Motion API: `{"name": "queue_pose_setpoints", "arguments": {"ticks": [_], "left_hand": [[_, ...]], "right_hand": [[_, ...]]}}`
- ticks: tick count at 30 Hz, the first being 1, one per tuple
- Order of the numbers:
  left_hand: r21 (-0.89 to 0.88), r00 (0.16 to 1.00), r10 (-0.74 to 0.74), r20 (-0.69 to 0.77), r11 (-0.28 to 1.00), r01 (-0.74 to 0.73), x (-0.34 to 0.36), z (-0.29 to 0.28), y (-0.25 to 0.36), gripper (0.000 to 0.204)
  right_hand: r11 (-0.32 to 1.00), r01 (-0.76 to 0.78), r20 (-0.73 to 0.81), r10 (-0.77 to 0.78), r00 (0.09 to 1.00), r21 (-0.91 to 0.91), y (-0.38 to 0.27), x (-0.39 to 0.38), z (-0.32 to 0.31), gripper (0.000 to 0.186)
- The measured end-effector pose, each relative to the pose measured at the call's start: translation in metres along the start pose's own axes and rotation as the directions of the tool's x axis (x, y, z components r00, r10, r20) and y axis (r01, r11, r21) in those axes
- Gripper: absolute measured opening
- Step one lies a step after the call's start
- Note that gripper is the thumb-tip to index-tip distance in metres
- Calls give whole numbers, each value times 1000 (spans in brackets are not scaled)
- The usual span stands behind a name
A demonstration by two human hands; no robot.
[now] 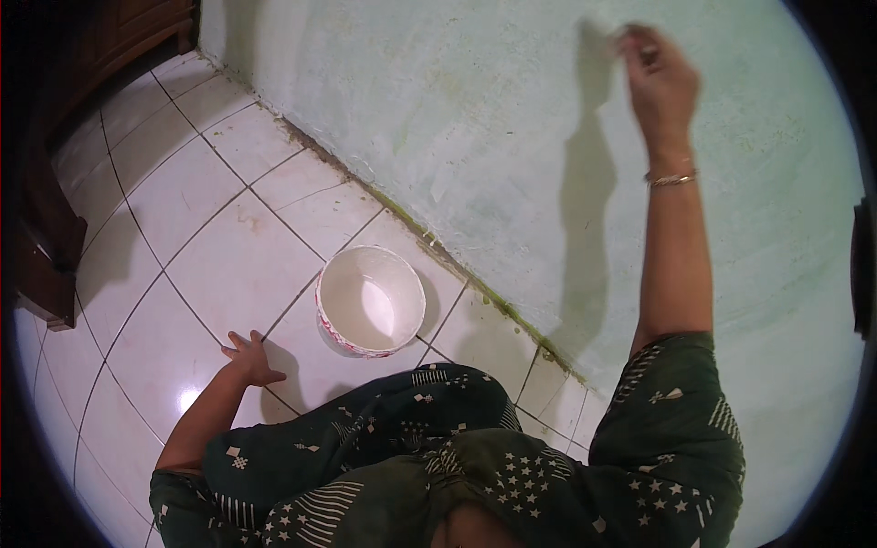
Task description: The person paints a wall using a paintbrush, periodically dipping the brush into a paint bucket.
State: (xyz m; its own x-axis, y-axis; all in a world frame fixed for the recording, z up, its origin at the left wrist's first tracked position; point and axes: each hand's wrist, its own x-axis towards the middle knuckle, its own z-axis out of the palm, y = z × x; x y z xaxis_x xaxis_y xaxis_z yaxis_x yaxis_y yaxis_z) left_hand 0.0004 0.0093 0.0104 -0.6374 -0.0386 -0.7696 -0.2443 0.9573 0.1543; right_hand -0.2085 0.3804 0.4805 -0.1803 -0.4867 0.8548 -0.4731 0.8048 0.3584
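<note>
My right hand (664, 82) is raised high against the pale green wall (493, 119), its fingers curled and slightly blurred. Whatever sits between those fingertips is too small and smeared to name. Low on the left, my left hand (252, 358) has its fingers spread and holds nothing; I cannot tell whether it rests on the floor or hovers over it. A round white tub (329, 340) with red marks on its outside stands upright on the floor in front of me, to the right of the left hand. Its inside looks white.
White floor tiles (206, 196) with dark joints run up to the wall. Along the wall's foot lies a rough, greenish-brown strip (493, 297). Dark wooden furniture (46, 265) stands at the left, with another wooden piece (128, 41) at the far left.
</note>
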Motion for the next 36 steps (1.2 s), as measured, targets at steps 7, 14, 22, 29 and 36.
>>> {"name": "queue_pose_setpoints", "arguments": {"ticks": [7, 14, 22, 29, 36], "left_hand": [[-18, 999, 9, 33, 1000, -8, -6, -10, 5, 125], [-22, 999, 33, 8, 999, -33, -14, -10, 0, 124], [-42, 997, -46, 70, 998, 49, -15, -9, 5, 132], [-24, 989, -64, 136, 997, 68, -13, -10, 10, 143], [-7, 980, -75, 185, 997, 77, -12, -16, 17, 149]], "right_hand": [[914, 59, -228, -162, 960, -401, -10, 36, 10, 7], [983, 171, 328, -139, 935, -72, -86, -160, 99, 9], [861, -415, 860, -49, 507, 294, -155, -306, 137, 15], [872, -416, 859, -9, 511, 257, -136, -303, 194, 14], [885, -371, 476, 208, 855, 281, -74, -153, 149, 13]]}}
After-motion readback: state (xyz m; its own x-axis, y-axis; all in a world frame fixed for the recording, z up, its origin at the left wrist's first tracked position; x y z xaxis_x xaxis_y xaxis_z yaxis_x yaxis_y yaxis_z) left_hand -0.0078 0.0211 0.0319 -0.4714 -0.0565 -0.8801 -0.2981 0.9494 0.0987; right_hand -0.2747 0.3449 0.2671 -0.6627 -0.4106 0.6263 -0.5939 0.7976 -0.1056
